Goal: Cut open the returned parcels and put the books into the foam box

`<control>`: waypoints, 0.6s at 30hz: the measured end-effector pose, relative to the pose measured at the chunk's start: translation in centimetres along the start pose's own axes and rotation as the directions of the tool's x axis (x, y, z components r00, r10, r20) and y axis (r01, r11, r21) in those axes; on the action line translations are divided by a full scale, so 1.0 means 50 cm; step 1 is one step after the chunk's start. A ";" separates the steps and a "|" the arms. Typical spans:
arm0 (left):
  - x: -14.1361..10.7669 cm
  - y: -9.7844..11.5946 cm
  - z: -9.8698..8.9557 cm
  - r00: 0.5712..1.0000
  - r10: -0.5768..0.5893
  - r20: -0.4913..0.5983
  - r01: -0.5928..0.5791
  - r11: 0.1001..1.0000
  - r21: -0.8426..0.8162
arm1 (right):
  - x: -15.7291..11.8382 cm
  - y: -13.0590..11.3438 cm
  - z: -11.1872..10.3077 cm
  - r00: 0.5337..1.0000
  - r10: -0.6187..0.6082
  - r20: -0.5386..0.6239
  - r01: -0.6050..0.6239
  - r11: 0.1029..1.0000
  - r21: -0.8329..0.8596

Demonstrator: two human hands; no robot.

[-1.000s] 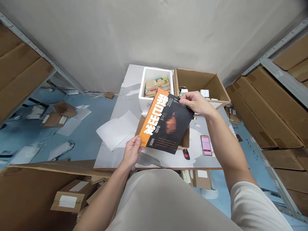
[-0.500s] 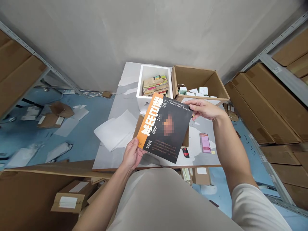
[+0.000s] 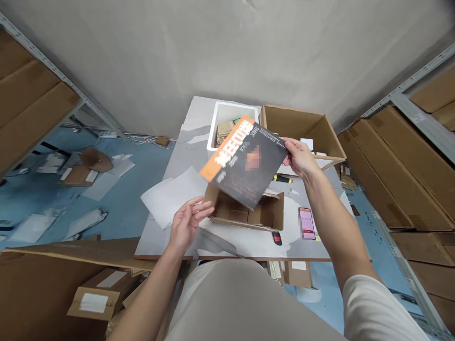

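Observation:
My right hand (image 3: 299,155) pinches the right corner of a black book (image 3: 245,166) with an orange strip and white lettering; the cover is blurred by motion. The book is tilted in the air above a small open cardboard box (image 3: 245,225) on the table. My left hand (image 3: 188,222) has its fingers apart and holds nothing, just left of that box. Behind the book stands a white foam box (image 3: 215,124) with several books (image 3: 224,130) in it, partly covered. A large cardboard box (image 3: 295,113) at the back right holds small white boxes (image 3: 307,143).
White paper sheets (image 3: 174,196) lie on the table's left side. A yellow-and-black cutter (image 3: 283,179), a phone (image 3: 306,222) and a red-and-black object (image 3: 277,238) are on the right. Shelves with cardboard boxes (image 3: 398,166) flank the table. Papers and cardboard (image 3: 76,173) litter the floor.
My left hand has let go of the book and moved slightly left. My right hand has lifted the book up and away, uncovering the small cardboard box and the cutter.

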State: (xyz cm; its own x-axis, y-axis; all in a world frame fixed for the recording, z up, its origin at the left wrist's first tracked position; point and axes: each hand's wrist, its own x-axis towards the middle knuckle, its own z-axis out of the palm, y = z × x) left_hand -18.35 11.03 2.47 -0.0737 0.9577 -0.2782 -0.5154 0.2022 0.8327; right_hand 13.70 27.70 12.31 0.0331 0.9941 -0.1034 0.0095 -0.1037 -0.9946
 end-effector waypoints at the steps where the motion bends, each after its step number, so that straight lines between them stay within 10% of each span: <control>1: 0.002 0.000 -0.018 0.998 0.034 -0.061 -0.030 0.997 0.066 | 0.031 0.005 0.001 0.996 -0.020 -0.091 0.023 0.999 0.036; 9: -0.021 -0.083 -0.168 0.884 -0.068 -0.462 0.179 0.963 0.201 | 0.326 0.089 0.092 0.903 -0.030 -0.430 0.133 0.968 0.213; 18: 0.004 -0.186 -0.186 0.923 -0.133 -0.361 0.285 0.867 0.409 | 0.387 0.191 0.080 0.980 0.095 -0.172 -0.080 0.993 0.090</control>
State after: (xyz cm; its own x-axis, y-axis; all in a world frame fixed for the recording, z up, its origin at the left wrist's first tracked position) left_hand -21.53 7.43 -9.78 -0.3072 0.7833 -0.5404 -0.1191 0.5318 0.8385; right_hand 10.46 46.08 0.78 0.2055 0.9593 -0.1937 -0.0829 -0.1801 -0.9801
